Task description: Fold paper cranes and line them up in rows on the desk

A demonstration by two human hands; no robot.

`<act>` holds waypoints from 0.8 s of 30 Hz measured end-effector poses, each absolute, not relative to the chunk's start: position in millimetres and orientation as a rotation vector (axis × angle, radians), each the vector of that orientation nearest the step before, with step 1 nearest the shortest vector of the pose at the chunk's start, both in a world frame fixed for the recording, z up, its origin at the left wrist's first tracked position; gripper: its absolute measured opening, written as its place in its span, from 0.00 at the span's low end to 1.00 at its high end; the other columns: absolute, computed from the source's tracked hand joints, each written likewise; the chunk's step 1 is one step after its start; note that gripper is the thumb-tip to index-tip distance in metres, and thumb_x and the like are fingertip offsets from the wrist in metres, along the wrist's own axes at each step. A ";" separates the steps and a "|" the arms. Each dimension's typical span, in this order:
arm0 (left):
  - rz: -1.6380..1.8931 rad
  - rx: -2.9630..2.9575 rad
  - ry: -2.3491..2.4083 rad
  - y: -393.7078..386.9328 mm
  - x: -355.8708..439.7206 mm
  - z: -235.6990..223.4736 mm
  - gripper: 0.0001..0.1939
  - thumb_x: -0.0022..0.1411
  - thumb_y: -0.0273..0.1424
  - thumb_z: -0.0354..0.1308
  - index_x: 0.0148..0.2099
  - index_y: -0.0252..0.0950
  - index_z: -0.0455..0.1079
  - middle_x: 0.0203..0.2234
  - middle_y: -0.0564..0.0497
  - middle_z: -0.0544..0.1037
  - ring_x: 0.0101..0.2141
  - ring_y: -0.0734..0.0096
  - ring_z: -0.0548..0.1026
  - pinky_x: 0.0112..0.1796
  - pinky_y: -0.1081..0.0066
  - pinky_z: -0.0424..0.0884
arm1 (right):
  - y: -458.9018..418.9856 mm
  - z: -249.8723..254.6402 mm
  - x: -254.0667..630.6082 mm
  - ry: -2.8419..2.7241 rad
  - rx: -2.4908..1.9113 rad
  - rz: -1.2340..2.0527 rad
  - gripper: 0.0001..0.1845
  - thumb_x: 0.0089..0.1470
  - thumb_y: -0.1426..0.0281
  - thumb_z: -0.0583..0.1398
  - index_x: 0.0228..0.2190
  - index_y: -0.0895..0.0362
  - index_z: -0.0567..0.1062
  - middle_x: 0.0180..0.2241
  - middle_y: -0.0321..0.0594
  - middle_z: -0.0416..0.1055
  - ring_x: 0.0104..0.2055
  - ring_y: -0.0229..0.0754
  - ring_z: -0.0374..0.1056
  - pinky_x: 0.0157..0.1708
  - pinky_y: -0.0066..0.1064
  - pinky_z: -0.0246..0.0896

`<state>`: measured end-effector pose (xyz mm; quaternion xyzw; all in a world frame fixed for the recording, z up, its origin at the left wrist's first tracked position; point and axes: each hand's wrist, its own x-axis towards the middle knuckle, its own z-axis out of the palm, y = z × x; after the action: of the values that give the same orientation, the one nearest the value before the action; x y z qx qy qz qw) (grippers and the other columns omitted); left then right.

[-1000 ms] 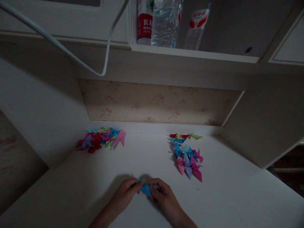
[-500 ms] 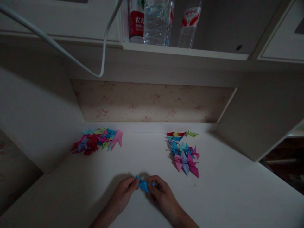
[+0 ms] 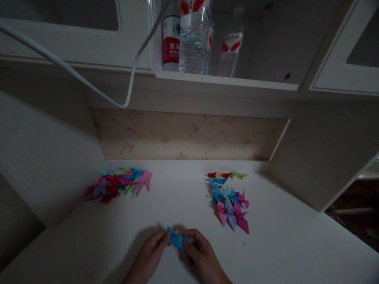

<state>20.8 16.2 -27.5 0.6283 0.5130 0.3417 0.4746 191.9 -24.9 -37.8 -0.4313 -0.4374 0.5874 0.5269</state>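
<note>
1. Between the two hands, over the desk (image 3: 174, 205), is one blue paper (image 3: 177, 240). Left hand (image 3: 150, 250) and right hand (image 3: 201, 252) each pinch an end, fingertips closed.
2. It looks light, thin and easily creased, likely best taken by its ends.
3. Beyond are two heaps: left heap (image 3: 118, 185), too overlapped to count; right heap (image 3: 229, 211), three pieces along its front.
4. Above, on a shelf (image 3: 225, 80): at least three bottles (image 3: 194, 51).

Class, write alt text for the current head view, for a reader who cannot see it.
Left hand and right hand hold blue folded paper above a white desk, with colourful folded-paper piles at left and right.
</note>
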 end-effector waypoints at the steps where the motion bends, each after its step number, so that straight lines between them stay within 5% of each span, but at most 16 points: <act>1: 0.839 1.520 1.259 16.6 21.5 -27.9 0.28 0.56 0.57 0.46 0.27 0.36 0.66 0.19 0.56 0.64 0.24 0.72 0.60 0.26 0.74 0.56 | -24.8 -37.9 192.3 -1.041 -1.041 1.394 0.20 0.51 0.53 0.62 0.36 0.57 0.69 0.16 0.26 0.57 0.16 0.29 0.50 0.16 0.23 0.42; 13: 0.793 1.532 1.169 11.0 21.1 -17.8 0.24 0.59 0.52 0.49 0.31 0.35 0.69 0.23 0.55 0.67 0.27 0.72 0.62 0.29 0.75 0.58 | -26.3 -36.6 192.8 -0.943 -1.071 1.367 0.26 0.46 0.52 0.65 0.42 0.53 0.68 0.21 0.29 0.62 0.17 0.31 0.55 0.16 0.23 0.48; 24: 0.776 1.537 1.085 12.4 19.0 -18.1 0.22 0.59 0.50 0.50 0.32 0.35 0.67 0.24 0.56 0.63 0.28 0.72 0.60 0.30 0.75 0.58 | -27.8 -35.4 194.4 -0.990 -1.137 1.317 0.22 0.53 0.50 0.58 0.30 0.57 0.71 0.18 0.28 0.54 0.18 0.30 0.49 0.17 0.24 0.44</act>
<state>19.0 12.4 -18.1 0.6427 0.4537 0.3245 0.5251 194.4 -27.8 -35.4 -0.4782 -0.4166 0.5538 0.5395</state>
